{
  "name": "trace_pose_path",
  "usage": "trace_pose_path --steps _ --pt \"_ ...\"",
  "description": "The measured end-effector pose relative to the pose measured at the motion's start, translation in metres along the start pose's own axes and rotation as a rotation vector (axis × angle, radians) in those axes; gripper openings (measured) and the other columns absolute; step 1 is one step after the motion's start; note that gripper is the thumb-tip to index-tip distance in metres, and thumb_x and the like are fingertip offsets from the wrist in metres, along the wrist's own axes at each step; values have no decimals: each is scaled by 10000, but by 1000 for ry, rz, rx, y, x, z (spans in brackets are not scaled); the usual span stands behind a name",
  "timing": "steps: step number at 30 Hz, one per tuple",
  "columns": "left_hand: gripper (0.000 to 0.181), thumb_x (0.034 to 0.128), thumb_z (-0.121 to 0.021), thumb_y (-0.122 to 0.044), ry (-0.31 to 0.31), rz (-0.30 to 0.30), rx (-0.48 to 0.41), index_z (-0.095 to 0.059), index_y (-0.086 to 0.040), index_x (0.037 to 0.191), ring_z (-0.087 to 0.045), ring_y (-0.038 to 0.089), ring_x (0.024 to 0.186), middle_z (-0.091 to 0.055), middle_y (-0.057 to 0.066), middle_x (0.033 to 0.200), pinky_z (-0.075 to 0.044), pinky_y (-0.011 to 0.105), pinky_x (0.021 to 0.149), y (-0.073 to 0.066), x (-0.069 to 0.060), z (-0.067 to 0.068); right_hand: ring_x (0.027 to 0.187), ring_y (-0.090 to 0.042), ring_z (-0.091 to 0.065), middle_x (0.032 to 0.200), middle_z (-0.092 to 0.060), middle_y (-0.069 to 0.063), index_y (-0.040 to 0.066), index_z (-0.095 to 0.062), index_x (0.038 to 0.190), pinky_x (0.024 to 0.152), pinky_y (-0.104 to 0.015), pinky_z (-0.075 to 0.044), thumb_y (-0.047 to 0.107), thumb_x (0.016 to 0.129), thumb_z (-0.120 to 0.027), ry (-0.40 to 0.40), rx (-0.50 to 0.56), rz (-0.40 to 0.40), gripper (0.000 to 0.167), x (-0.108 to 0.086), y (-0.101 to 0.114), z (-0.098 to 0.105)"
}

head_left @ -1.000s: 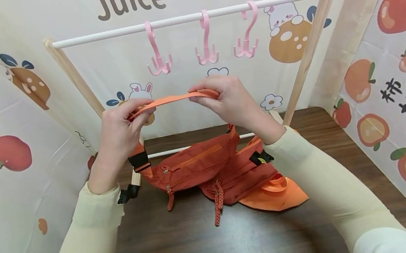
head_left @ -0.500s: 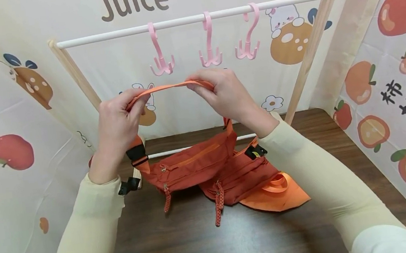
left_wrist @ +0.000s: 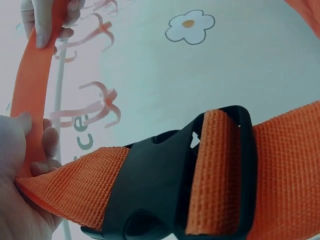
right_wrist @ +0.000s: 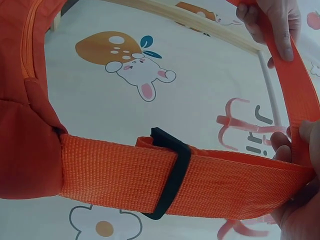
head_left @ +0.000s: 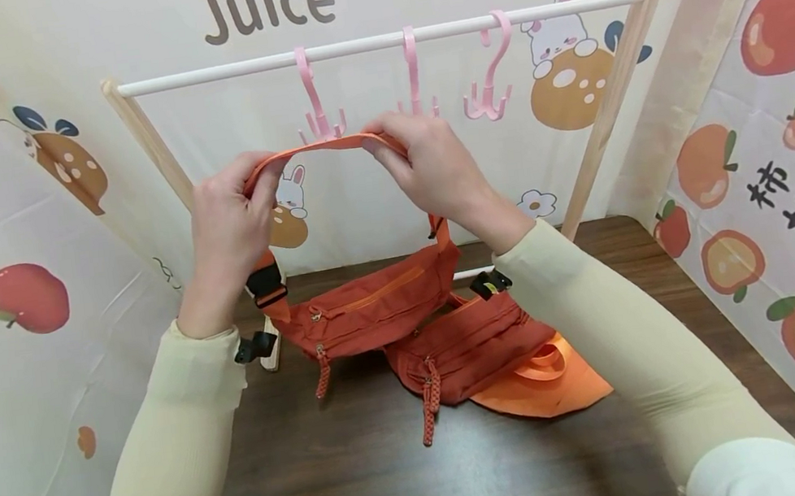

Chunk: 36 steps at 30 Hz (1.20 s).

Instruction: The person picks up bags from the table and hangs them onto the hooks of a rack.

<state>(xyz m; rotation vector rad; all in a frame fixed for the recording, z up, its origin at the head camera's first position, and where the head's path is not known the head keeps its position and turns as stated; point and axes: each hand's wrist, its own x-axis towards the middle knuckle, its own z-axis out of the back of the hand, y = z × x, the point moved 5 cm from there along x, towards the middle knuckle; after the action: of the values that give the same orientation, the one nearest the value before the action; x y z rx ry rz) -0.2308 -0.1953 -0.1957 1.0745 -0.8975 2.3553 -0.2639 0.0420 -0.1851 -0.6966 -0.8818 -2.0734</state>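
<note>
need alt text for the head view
A person's left hand and right hand hold up a red bag by its orange strap before a white rail with three pink hooks. Another red bag and orange fabric lie on the brown table.

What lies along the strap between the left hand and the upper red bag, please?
A black buckle on the orange strap lies between the left hand and the upper red bag, as the head view shows.
</note>
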Motion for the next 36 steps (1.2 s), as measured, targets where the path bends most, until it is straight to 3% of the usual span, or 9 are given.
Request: trace_pose_path --steps 10,16,23,36 --pt "397 1109 -570 -384 -12 84 64 -786 -51 1130 -462 158 585 -634 90 740 -312 273 536 7 10 -2 711 -181 -490 955 -682 -40 52 -715 1250 674 -292 -402 211 1090 -621 17 -48 -63 244 15 -1 -3" --pt "448 1115 -536 -418 1 141 84 -761 -33 1164 -465 198 629 -579 111 741 -328 303 573 12 19 -4 755 -179 -529 1015 -701 -57 44 -699 1245 716 -278 -441 208 1098 -600 22 -71 -81 242 25 -2 -6" --pt "468 1123 -508 -425 14 195 101 -744 -29 1207 -483 221 701 -613 131 813 -349 308 616 17 28 -6 791 -173 -537 1068 -705 -54 58 -680 1255 732 -267 -441 231 1119 -552 44 -115 -135 255 35 -6 -10" --pt "494 1103 -488 -507 57 298 111 -744 -137 1307 -507 202 769 -635 81 877 -393 287 679 31 42 -14 934 -148 -586 1238 -706 -31 92 -642 1308 823 -241 -501 265 1126 -523 110 -174 -257 278 45 -10 -17"
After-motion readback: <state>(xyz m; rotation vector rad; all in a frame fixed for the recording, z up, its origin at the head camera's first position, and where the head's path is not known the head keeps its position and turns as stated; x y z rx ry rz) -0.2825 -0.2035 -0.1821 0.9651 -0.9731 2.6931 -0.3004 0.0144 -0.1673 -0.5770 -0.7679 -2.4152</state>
